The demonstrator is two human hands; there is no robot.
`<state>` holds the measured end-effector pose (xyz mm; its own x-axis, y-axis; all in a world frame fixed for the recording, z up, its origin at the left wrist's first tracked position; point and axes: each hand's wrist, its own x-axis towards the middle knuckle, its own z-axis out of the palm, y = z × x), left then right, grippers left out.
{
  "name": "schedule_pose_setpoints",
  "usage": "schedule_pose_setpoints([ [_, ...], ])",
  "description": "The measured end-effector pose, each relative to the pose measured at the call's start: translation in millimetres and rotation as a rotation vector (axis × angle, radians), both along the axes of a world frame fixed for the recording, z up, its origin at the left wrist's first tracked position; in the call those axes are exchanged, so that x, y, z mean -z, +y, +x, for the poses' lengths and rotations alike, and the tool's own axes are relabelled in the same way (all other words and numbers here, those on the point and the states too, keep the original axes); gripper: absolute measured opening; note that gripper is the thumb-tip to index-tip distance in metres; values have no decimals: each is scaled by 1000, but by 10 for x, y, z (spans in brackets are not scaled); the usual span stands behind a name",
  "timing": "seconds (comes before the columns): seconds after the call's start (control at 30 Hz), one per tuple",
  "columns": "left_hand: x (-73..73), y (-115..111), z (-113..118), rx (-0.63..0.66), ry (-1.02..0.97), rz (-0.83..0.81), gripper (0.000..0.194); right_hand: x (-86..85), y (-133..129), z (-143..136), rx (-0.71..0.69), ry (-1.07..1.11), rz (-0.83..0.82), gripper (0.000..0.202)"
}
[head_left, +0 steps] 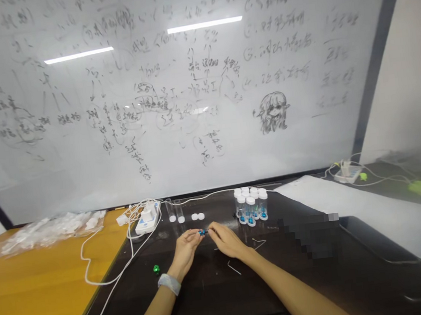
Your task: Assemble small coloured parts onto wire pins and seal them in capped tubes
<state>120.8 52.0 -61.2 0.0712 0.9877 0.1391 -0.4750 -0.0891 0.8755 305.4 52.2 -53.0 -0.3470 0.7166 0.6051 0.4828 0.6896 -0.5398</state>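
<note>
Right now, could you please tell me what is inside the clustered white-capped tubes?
The front tubes hold shiny blue pieces near the bottom; the back tubes are mostly covered, their contents unclear.

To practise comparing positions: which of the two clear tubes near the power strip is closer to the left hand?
The right tube, nearer the two loose white caps; the left tube stands nearer the power strip.

Holding a small shiny blue piece [202, 233] between bare left hand [187, 246] and bare right hand [225, 240], over a glossy dark tabletop [210, 300], near clear white-capped cylinders [251, 210].
</note>
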Motion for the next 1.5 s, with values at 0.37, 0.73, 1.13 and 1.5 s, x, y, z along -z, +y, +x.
schedule_pose_setpoints([
  [0.37, 32, 26, -3, -54, -1, -12, 24, 12, 22, 22, -7, 11, 1, 12],
  [0.73, 39, 36, -8, -57, 2, -13, 25, -17, 4, 39, -26, 0, -7, 13],
  [1.13, 52, 40, -13, -57, 3, -8, 26, -16, 6, 60, -44, -7, 1, 14],
  [1.5, 19, 21, -4, -65, 12, -37, 28, -22, 24, 64, -20, -12, -8, 22],
])
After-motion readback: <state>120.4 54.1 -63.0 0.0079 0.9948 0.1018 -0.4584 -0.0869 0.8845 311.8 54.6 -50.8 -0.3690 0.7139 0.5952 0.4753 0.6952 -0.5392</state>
